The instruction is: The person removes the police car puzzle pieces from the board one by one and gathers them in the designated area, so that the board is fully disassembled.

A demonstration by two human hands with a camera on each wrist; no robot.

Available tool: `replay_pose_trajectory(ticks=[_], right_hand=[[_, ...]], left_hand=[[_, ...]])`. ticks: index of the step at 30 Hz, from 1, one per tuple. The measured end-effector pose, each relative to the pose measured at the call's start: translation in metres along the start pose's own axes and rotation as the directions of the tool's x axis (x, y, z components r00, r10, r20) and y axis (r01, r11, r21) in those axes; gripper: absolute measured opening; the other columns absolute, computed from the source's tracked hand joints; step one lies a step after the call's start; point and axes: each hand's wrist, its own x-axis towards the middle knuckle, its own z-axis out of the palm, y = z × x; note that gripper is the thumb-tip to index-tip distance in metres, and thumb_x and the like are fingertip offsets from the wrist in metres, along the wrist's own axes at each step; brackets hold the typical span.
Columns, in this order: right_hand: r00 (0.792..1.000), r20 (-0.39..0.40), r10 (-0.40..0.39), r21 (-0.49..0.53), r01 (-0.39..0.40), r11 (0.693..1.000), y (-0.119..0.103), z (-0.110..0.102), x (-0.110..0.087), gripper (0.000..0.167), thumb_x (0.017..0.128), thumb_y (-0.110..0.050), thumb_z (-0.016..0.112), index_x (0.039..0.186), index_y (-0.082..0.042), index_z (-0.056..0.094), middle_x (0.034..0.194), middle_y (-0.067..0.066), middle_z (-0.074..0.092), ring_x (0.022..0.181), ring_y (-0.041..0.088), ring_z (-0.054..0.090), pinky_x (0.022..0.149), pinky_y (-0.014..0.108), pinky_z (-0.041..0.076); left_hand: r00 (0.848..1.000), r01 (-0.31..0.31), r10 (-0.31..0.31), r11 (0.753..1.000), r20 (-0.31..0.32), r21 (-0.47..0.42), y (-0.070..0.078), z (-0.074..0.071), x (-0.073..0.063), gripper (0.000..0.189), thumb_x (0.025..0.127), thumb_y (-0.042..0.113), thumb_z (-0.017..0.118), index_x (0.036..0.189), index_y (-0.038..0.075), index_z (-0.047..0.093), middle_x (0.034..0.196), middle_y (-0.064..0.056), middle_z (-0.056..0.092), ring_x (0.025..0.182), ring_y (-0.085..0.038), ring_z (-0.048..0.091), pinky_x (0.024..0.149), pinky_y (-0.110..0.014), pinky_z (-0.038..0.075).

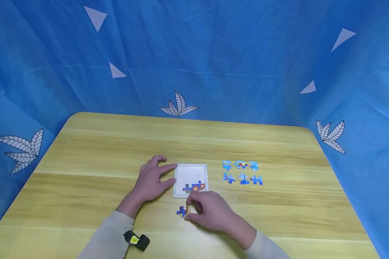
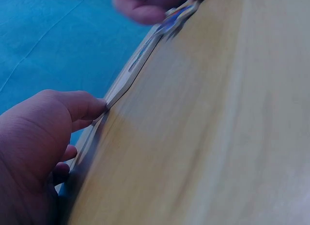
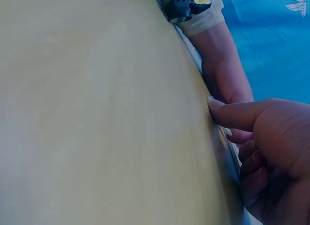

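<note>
Thumb and index finger of my left hand [image 1: 150,181] touch the left edge of a white puzzle tray [image 1: 178,195]. In the left wrist view, the thumb's tip presses against the side of the tray [image 2: 127,84]. Joined pieces with red and yellow wheels [image 1: 195,186] lie in the tray's lower part. Just below the tray's front edge, my right hand [image 1: 212,212] pinches a jigsaw piece [image 1: 182,211], blue with a bit of red, between thumb and index finger. The fingers cover its right side. In the right wrist view that piece is hidden.
Several loose blue jigsaw pieces [image 1: 242,178] lie in two rows to the right of the tray. Under everything is a wooden table [image 1: 116,151], with a blue patterned cloth [image 1: 194,43] hanging behind it. A black wrist device [image 1: 137,240] sits at the left sleeve.
</note>
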Motion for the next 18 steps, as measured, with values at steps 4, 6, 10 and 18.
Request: replay_pose_trajectory(ticks=[4,6,10,18], right_hand=[[0.999,-0.026,0.02,-0.008,-0.02,1.0,0.008,-0.006,-0.018,0.027,0.079,-0.038,0.084,0.091,-0.024,0.063,0.058,-0.018,0.042,0.052,-0.001,0.039,0.057,0.022,0.04],[0.998,-0.047,0.029,-0.027,-0.031,0.999,0.012,-0.009,-0.026,0.028,0.079,-0.039,0.084,0.09,-0.025,0.063,0.058,-0.018,0.041,0.052,-0.002,0.038,0.055,0.023,0.039],[0.992,-0.103,0.067,-0.066,-0.074,0.995,0.022,-0.015,-0.041,0.029,0.078,-0.042,0.084,0.089,-0.027,0.061,0.058,-0.019,0.04,0.052,-0.002,0.036,0.053,0.023,0.037],[0.944,-0.217,0.251,-0.102,-0.277,0.955,0.037,-0.031,-0.06,0.03,0.078,-0.043,0.084,0.088,-0.027,0.061,0.059,-0.016,0.041,0.053,0.002,0.037,0.054,0.025,0.036]], left_hand=[[1.0,0.001,-0.001,1.0,0.0,0.005,-0.001,0.001,0.0,0.049,0.087,0.038,0.075,0.133,0.024,0.067,0.141,-0.011,0.045,0.13,-0.029,0.039,0.095,-0.05,0.03],[1.0,0.003,-0.003,1.0,0.002,0.009,-0.001,0.002,0.0,0.049,0.087,0.037,0.075,0.133,0.024,0.067,0.141,-0.011,0.045,0.13,-0.029,0.039,0.095,-0.049,0.03],[1.0,-0.001,0.001,1.0,0.006,0.012,-0.001,0.001,-0.001,0.048,0.088,0.037,0.074,0.133,0.024,0.067,0.141,-0.011,0.045,0.13,-0.03,0.039,0.094,-0.049,0.03],[1.0,0.005,-0.005,1.0,0.015,0.009,0.001,0.001,0.0,0.049,0.088,0.037,0.074,0.134,0.023,0.067,0.141,-0.011,0.045,0.131,-0.03,0.039,0.094,-0.049,0.03]])
